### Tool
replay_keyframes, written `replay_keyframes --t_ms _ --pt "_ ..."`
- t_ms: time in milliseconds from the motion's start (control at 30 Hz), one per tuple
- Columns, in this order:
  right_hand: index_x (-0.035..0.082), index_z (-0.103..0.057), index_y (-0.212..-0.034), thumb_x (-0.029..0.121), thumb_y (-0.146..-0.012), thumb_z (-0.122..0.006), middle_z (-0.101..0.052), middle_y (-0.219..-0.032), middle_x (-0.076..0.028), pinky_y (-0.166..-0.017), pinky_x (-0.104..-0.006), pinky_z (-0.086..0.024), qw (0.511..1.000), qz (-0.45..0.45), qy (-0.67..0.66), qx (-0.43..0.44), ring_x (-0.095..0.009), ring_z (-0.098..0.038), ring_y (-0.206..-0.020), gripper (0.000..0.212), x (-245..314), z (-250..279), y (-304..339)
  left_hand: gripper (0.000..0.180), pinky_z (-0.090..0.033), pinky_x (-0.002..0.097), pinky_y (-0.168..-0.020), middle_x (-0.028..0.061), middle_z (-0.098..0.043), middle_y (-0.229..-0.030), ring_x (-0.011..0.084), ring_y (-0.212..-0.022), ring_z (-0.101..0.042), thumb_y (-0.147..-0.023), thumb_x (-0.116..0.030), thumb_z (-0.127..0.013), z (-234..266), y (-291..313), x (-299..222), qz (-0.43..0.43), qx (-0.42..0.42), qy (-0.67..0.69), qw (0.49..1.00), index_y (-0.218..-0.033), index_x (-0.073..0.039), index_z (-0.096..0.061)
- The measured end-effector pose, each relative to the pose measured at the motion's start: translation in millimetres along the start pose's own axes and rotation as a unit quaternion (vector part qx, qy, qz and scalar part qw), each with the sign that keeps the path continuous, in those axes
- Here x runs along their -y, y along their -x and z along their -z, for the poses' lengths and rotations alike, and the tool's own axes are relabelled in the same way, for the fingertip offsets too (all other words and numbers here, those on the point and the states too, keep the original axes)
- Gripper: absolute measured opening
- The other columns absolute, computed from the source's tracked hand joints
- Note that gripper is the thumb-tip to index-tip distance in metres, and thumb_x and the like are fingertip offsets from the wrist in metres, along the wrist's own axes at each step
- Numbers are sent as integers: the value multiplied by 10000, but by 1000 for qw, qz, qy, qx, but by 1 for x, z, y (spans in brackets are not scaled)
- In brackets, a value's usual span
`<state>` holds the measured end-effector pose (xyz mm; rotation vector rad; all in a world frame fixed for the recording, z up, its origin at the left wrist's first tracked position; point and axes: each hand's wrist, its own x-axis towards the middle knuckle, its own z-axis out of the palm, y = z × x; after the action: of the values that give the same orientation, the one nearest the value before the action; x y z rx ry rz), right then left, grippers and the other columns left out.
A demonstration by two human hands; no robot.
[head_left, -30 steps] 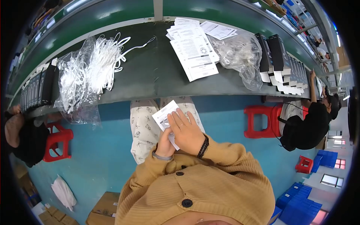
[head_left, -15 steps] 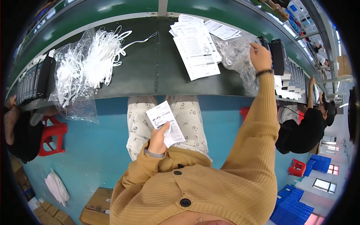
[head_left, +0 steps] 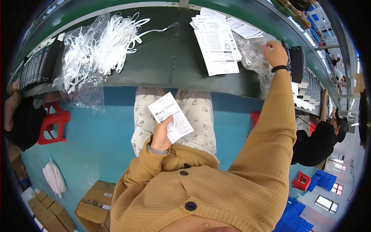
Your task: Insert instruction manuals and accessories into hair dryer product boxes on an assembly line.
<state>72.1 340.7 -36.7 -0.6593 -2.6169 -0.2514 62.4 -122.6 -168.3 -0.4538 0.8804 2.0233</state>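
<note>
My left hand (head_left: 162, 135) is closed on a white printed instruction leaflet (head_left: 170, 116), thumb on top, held above my lap and clear of the bench. My right hand (head_left: 276, 53) reaches to the bench's right part, over a crumpled clear plastic bag (head_left: 251, 56). Its fingers are curled together against the bag, and what they pinch is hidden. Left of that bag lies a loose pile of white printed leaflets (head_left: 216, 46). Further left, a heap of white cord lanyards (head_left: 116, 44) rests on and in another clear bag (head_left: 87, 98).
Rows of dark boxes stand at the bench's left (head_left: 34, 67) and right (head_left: 297, 63). A person in black (head_left: 322, 139) sits at right; another person's arm (head_left: 13, 104) shows at left. Red stools (head_left: 56, 121), cardboard boxes (head_left: 94, 199) and blue crates (head_left: 295, 216) stand on the floor.
The view has shifted, so the bench sits higher in the picture. My right hand stays by the clear bag, its fingers more curled; my left hand keeps the leaflet.
</note>
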Motion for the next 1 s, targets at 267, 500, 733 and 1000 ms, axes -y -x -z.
replay_keyframes --t_ms 267,500,733,1000 --pt "28 -692 -859 285 -774 -712 -673 -722 -71 -665 -272 -490 963 -124 -232 64 -127 -631 -682 272 -49 18 -10 370 -521 351 -866 113 -565 -1190 241 -1064 -590 -910 -18 -497 2 6 -8 -8 15 21 1000 -1275 18 -452" --pt "49 -662 -846 196 -804 -708 -665 -752 -72 -646 -285 -485 968 -131 -180 -116 -150 -622 -684 159 80 103 79 356 -524 333 -845 113 -575 -1165 228 -1044 -591 -904 -19 -515 -10 4 -5 -6 25 22 999 -1253 29 -467" --pt "41 -629 -747 9 -692 -749 -673 -801 -102 -585 -308 -477 871 24 -491 -11 -243 -611 -679 135 280 56 192 407 -466 347 -926 111 -558 -1210 221 -1093 -562 -880 -72 -491 -19 22 -10 -46 46 -21 998 -1277 8 -449" --pt "43 -661 -790 38 -677 -752 -633 -1008 -116 -726 -365 -471 897 55 -438 -24 -288 -560 -886 145 292 46 204 563 -347 421 -1044 139 -465 -1352 276 -1243 -452 -942 -343 -364 -11 35 -19 -31 219 231 947 -1374 19 -347"
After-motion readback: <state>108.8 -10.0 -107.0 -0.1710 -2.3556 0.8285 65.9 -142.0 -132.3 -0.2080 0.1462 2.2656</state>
